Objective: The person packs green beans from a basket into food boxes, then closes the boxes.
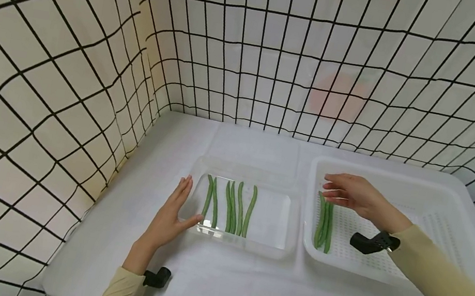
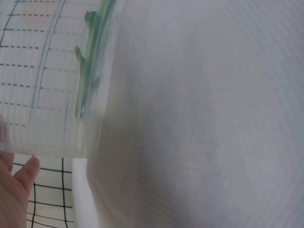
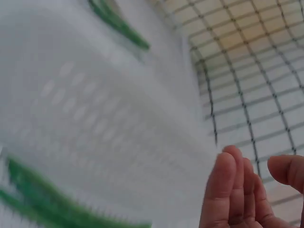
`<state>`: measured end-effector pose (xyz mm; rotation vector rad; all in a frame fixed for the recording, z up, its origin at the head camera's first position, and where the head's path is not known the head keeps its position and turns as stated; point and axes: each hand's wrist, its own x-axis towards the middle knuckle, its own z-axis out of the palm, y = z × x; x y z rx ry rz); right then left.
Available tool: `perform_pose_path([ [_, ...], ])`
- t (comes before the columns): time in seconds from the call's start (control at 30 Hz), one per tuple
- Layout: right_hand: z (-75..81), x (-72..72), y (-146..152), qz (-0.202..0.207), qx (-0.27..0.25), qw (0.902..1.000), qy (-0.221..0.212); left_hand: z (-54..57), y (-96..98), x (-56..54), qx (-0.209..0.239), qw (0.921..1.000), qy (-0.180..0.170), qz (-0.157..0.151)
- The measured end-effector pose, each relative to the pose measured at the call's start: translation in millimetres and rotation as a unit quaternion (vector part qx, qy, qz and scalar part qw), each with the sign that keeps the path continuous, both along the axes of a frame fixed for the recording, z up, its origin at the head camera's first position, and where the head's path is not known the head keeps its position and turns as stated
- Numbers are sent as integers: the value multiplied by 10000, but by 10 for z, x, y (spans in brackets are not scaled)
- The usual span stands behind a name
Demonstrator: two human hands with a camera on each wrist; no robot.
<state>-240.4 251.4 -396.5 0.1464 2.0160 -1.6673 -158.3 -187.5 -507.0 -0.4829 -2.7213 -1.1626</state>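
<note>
1. Reaching in from the bottom of the head view, the left hand [image 1: 169,220] is at the left side of a clear container [image 1: 270,219], left of the frame's centre. Its fingers are straight and its thumb is spread toward the container's lower-left corner; contact with the plastic cannot be told for certain.
2. Six green beans [image 1: 250,212] lie lengthwise inside that container, mostly in its left and middle parts, with bare floor to their right.
3. The right hand [image 1: 354,194] hovers over the left part of a white perforated basket [image 1: 356,225], right of centre. Its fingers are extended, with nothing visible between them and the thumb in the right wrist view.
4. Several more beans [image 1: 329,231] lie close together along the basket's left wall, partly below that hand.
5. Both vessels stand on a white-covered table [image 1: 241,295]; black netting [image 1: 261,46] crosses the upper frame.
</note>
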Motion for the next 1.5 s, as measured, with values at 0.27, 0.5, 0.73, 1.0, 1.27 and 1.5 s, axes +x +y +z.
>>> perform_pose_path([
  [0.27,-368,-7,473,115,224,9969,-750,2,-14,4,-27,10000,-47,41],
  [0.5,-633,12,546,65,313,9927,-1166,12,-9,11,-4,10000,-31,13],
  [0.73,-720,21,423,-7,294,9925,-1188,17,-8,11,28,10000,-62,4],
  [1.0,-773,6,289,-111,709,9926,-983,10,-2,9,-3,10000,14,-18],
  [1.27,-822,-12,174,-276,1019,9911,-806,3,-6,12,12,10000,-20,6],
  [1.5,-770,14,230,-206,466,9958,-760,10,-8,5,-16,10000,-24,20],
])
